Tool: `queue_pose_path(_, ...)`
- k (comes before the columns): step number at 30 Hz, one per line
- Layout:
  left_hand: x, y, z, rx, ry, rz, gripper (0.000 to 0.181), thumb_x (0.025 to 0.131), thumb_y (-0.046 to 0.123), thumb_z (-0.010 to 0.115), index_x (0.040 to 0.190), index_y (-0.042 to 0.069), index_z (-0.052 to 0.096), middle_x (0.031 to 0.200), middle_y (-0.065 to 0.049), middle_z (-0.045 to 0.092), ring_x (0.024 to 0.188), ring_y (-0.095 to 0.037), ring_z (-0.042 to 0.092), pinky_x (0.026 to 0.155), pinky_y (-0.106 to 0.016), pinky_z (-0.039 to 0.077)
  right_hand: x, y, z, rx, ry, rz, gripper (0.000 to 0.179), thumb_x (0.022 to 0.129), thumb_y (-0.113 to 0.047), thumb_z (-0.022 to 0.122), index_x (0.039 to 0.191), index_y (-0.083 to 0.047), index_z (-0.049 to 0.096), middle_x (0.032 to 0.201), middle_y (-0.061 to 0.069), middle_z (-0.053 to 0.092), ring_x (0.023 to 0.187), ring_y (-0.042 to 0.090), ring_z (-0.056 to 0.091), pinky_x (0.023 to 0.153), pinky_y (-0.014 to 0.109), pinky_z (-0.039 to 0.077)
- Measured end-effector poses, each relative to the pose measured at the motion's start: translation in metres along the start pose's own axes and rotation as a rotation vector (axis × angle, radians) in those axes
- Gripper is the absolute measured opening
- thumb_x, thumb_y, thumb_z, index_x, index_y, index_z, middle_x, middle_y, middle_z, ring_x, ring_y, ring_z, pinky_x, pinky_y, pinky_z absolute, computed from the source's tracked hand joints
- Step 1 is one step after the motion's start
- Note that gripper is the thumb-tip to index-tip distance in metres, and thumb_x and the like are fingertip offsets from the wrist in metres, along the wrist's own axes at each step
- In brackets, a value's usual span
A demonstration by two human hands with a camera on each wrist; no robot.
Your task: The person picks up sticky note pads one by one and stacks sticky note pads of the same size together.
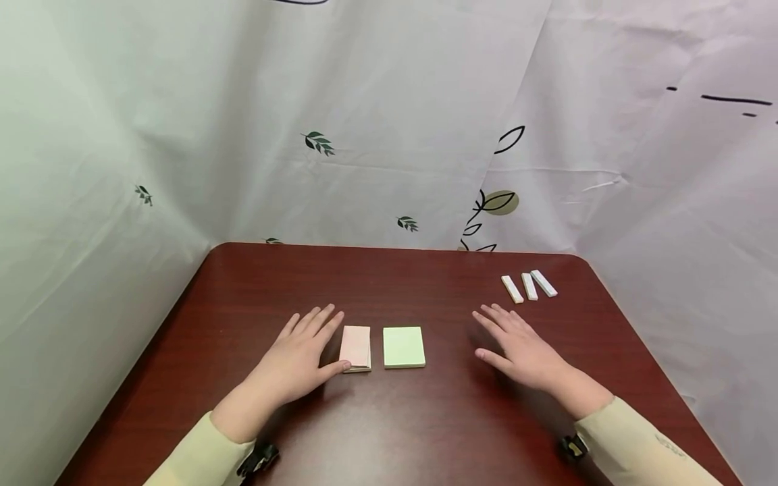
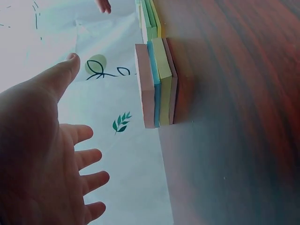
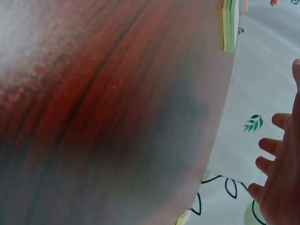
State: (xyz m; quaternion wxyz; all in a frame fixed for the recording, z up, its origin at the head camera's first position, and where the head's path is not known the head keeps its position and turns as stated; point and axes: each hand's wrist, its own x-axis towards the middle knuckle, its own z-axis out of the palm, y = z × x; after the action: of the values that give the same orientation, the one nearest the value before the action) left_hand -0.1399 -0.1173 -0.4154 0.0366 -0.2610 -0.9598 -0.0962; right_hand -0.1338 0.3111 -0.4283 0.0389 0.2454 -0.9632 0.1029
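Observation:
A pad of sticky notes with a pink top (image 1: 355, 347) lies near the middle of the table; in the left wrist view its stack (image 2: 161, 84) shows pink, blue and yellow layers. Just right of it is a light green sticky note pad (image 1: 404, 347), seen from the side as a green and yellow stack (image 3: 228, 26) in the right wrist view. My left hand (image 1: 294, 361) hovers beside the pink pad, fingers spread and holding nothing, its thumb tip overlapping the pad's near corner in the head view. Farther right, my right hand (image 1: 529, 354) hovers with extended fingers, also holding nothing.
Three narrow white strips (image 1: 529, 286) lie at the table's back right, beyond my right hand. A white curtain with leaf prints (image 1: 365, 135) surrounds the dark red table (image 1: 389, 283) at the back and sides. Black straps (image 1: 258, 460) show at my wrists.

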Motion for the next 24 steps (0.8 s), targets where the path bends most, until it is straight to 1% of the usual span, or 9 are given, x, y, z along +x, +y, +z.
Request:
queue_pose_path(5, -0.003, 0.0, 0.002, 0.0, 0.009, -0.001, 0.088, 0.089, 0.064, 0.06, 0.156, 0.014, 0.034, 0.161, -0.01, 0.028, 0.146, -0.034, 0.028, 0.116, -0.056, 0.016, 0.001, 0.001, 0.003, 0.021, 0.0, -0.01, 0.07, 0.098, -0.051, 0.054, 0.153, -0.011, 0.037, 0.157, 0.014, 0.034, 0.146, 0.036, 0.025, 0.114, 0.056, 0.021)
queue_pose_path(8, -0.006, 0.001, 0.004, 0.0, 0.016, 0.0, 0.088, 0.088, 0.064, 0.06, 0.155, 0.014, 0.035, 0.16, -0.009, 0.029, 0.146, -0.034, 0.028, 0.116, -0.056, 0.016, 0.003, 0.005, 0.004, 0.046, 0.018, -0.012, 0.067, 0.098, -0.048, 0.056, 0.151, -0.008, 0.041, 0.153, 0.016, 0.039, 0.143, 0.039, 0.03, 0.112, 0.056, 0.025)
queue_pose_path(10, -0.008, 0.001, 0.005, 0.005, 0.019, -0.001, 0.088, 0.088, 0.065, 0.06, 0.155, 0.015, 0.035, 0.16, -0.009, 0.029, 0.146, -0.033, 0.028, 0.116, -0.056, 0.016, 0.006, 0.009, 0.004, 0.064, 0.03, 0.0, 0.065, 0.099, -0.046, 0.057, 0.149, -0.006, 0.044, 0.15, 0.017, 0.043, 0.141, 0.039, 0.035, 0.111, 0.057, 0.028)
queue_pose_path(15, -0.014, 0.001, 0.006, 0.007, 0.016, -0.017, 0.088, 0.087, 0.066, 0.06, 0.155, 0.016, 0.035, 0.161, -0.008, 0.027, 0.146, -0.033, 0.027, 0.117, -0.056, 0.015, 0.02, 0.026, 0.005, 0.078, 0.037, 0.101, 0.063, 0.101, -0.045, 0.053, 0.146, -0.003, 0.045, 0.144, 0.021, 0.048, 0.135, 0.04, 0.041, 0.107, 0.059, 0.032)
queue_pose_path(21, -0.021, 0.004, 0.003, 0.007, 0.011, -0.026, 0.087, 0.087, 0.064, 0.062, 0.155, 0.016, 0.036, 0.161, -0.008, 0.028, 0.146, -0.033, 0.028, 0.116, -0.056, 0.016, 0.042, 0.053, 0.003, 0.036, 0.078, 0.257, 0.056, 0.099, -0.033, 0.057, 0.138, 0.006, 0.05, 0.133, 0.028, 0.053, 0.126, 0.046, 0.046, 0.102, 0.061, 0.036)
queue_pose_path(24, -0.024, 0.004, 0.002, 0.008, 0.017, -0.025, 0.087, 0.087, 0.063, 0.063, 0.154, 0.015, 0.038, 0.161, -0.008, 0.029, 0.146, -0.033, 0.028, 0.116, -0.056, 0.017, 0.052, 0.063, 0.0, 0.022, 0.088, 0.341, 0.052, 0.098, -0.028, 0.057, 0.134, 0.009, 0.052, 0.129, 0.032, 0.054, 0.122, 0.049, 0.048, 0.1, 0.061, 0.038)
